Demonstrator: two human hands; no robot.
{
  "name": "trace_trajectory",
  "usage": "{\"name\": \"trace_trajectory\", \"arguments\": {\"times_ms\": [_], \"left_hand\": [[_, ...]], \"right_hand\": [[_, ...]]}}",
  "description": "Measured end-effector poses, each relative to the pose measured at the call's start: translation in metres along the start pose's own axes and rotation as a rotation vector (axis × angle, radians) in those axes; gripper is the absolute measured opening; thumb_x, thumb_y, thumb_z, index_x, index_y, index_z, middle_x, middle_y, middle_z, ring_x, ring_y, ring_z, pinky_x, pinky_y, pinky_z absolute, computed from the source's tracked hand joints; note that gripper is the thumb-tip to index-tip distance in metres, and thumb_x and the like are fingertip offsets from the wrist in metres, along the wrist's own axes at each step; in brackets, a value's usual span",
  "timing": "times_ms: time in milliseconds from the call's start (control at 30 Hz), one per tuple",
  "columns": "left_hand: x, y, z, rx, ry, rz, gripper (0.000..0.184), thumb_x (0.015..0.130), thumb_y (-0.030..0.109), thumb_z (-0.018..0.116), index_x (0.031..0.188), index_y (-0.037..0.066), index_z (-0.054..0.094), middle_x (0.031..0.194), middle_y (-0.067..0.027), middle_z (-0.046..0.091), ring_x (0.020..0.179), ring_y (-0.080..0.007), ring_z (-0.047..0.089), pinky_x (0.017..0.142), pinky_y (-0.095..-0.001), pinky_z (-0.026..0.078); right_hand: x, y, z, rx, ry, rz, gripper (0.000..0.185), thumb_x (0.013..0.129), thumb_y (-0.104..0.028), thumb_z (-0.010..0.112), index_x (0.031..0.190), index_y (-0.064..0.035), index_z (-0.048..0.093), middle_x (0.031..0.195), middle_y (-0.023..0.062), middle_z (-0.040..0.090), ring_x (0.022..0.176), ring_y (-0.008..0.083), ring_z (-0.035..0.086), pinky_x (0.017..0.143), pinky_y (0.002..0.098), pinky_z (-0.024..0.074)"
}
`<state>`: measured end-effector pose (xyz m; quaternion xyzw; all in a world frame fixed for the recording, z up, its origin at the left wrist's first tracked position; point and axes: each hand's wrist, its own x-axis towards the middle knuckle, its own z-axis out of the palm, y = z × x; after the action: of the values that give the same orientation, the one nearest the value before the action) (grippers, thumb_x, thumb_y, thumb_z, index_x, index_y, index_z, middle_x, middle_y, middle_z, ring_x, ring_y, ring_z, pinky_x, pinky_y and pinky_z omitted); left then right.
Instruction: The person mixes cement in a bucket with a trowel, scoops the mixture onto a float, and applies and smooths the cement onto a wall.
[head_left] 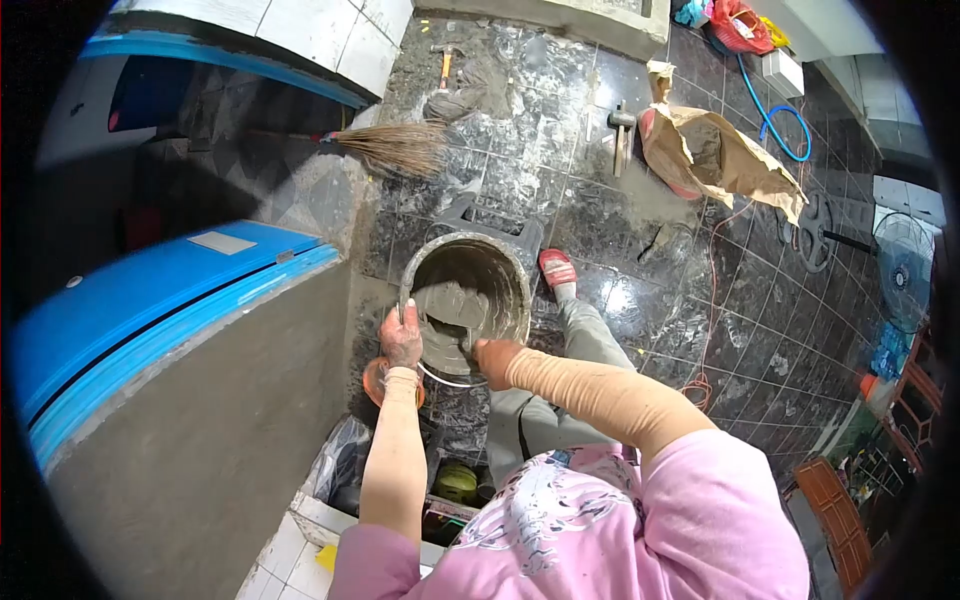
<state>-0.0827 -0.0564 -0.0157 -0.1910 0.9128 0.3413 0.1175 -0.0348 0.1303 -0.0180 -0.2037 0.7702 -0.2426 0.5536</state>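
Note:
A bucket point(523, 272) stands in front of me, partly filled with wet grey mortar point(452, 293). My left hand point(402, 342) grips its left rim, thumb on the edge. My right hand point(497, 362) is closed around the handle of a trowel point(445, 327), whose dark blade dips into the mortar near the bucket's near side. The fingers of this hand are mostly hidden from above. Just behind the bucket is a dark plastic stool point(520, 232). An orange container point(378, 381) sits below my left hand, partly covered by my arm.
On the dirty tiled floor lie a broom point(392, 148), a hammer point(446, 68), a mallet point(622, 135) and a torn paper sack point(715, 150). A cement-coated low wall point(210, 410) with a blue door frame borders my left. A fan point(900, 270) stands at the right.

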Motion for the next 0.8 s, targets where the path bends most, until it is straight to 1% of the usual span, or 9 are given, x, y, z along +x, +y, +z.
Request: {"name": "trace_trajectory", "arguments": {"times_ms": [100, 200, 267, 300, 400, 433, 567, 733, 800], "left_hand": [[-0.002, -0.001, -0.004, 0.116, -0.021, -0.04, 0.044, 0.091, 0.043, 0.054, 0.083, 0.0, 0.061, 0.077, -0.0258, 0.061, 0.076, -0.0453, 0.058, 0.067, -0.0483, 0.044], [0.003, 0.004, -0.002, 0.105, 0.006, -0.035, 0.045, 0.091, 0.043, 0.054, 0.084, 0.0, 0.062, 0.078, -0.0263, 0.061, 0.078, -0.0456, 0.058, 0.069, -0.0491, 0.044], [0.008, -0.01, 0.003, 0.099, 0.044, 0.012, 0.045, 0.092, 0.043, 0.054, 0.08, 0.0, 0.061, 0.069, -0.0218, 0.057, 0.066, -0.0379, 0.054, 0.064, -0.0453, 0.044], [0.009, -0.016, 0.005, 0.099, 0.059, 0.035, 0.045, 0.092, 0.043, 0.055, 0.078, 0.001, 0.061, 0.064, -0.0195, 0.056, 0.06, -0.0341, 0.052, 0.062, -0.0434, 0.043], [0.003, -0.007, 0.009, 0.089, 0.046, 0.063, 0.045, 0.092, 0.044, 0.054, 0.079, 0.001, 0.061, 0.068, -0.0211, 0.058, 0.063, -0.038, 0.055, 0.063, -0.0448, 0.044], [-0.001, 0.007, 0.005, 0.133, 0.0, 0.064, 0.041, 0.092, 0.039, 0.054, 0.085, 0.0, 0.062, 0.077, -0.0263, 0.061, 0.076, -0.0455, 0.058, 0.068, -0.0483, 0.045], [0.0, 0.018, 0.011, 0.081, 0.018, 0.068, 0.04, 0.091, 0.038, 0.055, 0.081, 0.0, 0.06, 0.076, -0.0263, 0.061, 0.075, -0.046, 0.058, 0.066, -0.0495, 0.045], [-0.006, 0.031, 0.015, 0.122, -0.078, 0.053, 0.042, 0.091, 0.04, 0.056, 0.079, 0.0, 0.06, 0.076, -0.0269, 0.06, 0.076, -0.0475, 0.057, 0.067, -0.0513, 0.044], [-0.007, 0.029, 0.021, 0.145, -0.007, 0.179, 0.043, 0.09, 0.042, 0.056, 0.08, 0.001, 0.06, 0.075, -0.0266, 0.06, 0.075, -0.0469, 0.058, 0.066, -0.051, 0.044]], "right_hand": [[-0.011, 0.007, -0.013, -0.244, -0.119, -0.07, 0.054, 0.071, -0.012, 0.068, 0.119, 0.0059, 0.051, 0.107, 0.022, 0.064, 0.099, 0.034, 0.065, 0.078, 0.0426, 0.0538], [-0.034, 0.038, -0.045, -0.293, -0.087, -0.065, 0.044, 0.068, -0.015, 0.073, 0.108, 0.001, 0.065, 0.103, 0.0171, 0.068, 0.097, 0.0312, 0.067, 0.078, 0.0412, 0.0547], [-0.034, 0.061, -0.069, -0.42, -0.087, -0.113, 0.038, 0.067, -0.016, 0.072, 0.104, -0.0052, 0.07, 0.101, 0.0144, 0.07, 0.097, 0.0304, 0.067, 0.077, 0.0397, 0.0552], [-0.037, 0.059, -0.088, -0.497, -0.158, -0.187, 0.041, 0.067, -0.019, 0.073, 0.104, -0.0028, 0.069, 0.102, 0.0171, 0.069, 0.097, 0.031, 0.067, 0.079, 0.0397, 0.0551], [-0.036, 0.047, -0.102, -0.181, -0.041, 0.051, 0.044, 0.069, -0.017, 0.07, 0.108, 0.0018, 0.063, 0.104, 0.0186, 0.068, 0.098, 0.0317, 0.066, 0.081, 0.0396, 0.0544], [-0.025, 0.05, -0.095, -0.075, 0.05, 0.12, 0.05, 0.071, -0.019, 0.068, 0.114, 0.0044, 0.056, 0.107, 0.0192, 0.067, 0.099, 0.0325, 0.066, 0.082, 0.0392, 0.054], [0.009, 0.043, -0.048, -0.034, 0.128, 0.186, 0.052, 0.071, -0.016, 0.069, 0.115, 0.006, 0.052, 0.107, 0.0219, 0.066, 0.1, 0.0339, 0.066, 0.082, 0.039, 0.0542], [-0.016, 0.02, 0.002, -0.231, -0.069, 0.031, 0.052, 0.069, -0.012, 0.067, 0.112, 0.0121, 0.05, 0.099, 0.0256, 0.066, 0.094, 0.0354, 0.067, 0.075, 0.0399, 0.0548], [0.001, 0.027, 0.013, -0.356, -0.14, -0.128, 0.06, 0.069, -0.016, 0.061, 0.115, 0.0186, 0.046, 0.097, 0.0261, 0.066, 0.091, 0.0342, 0.067, 0.074, 0.0402, 0.0544]]}}
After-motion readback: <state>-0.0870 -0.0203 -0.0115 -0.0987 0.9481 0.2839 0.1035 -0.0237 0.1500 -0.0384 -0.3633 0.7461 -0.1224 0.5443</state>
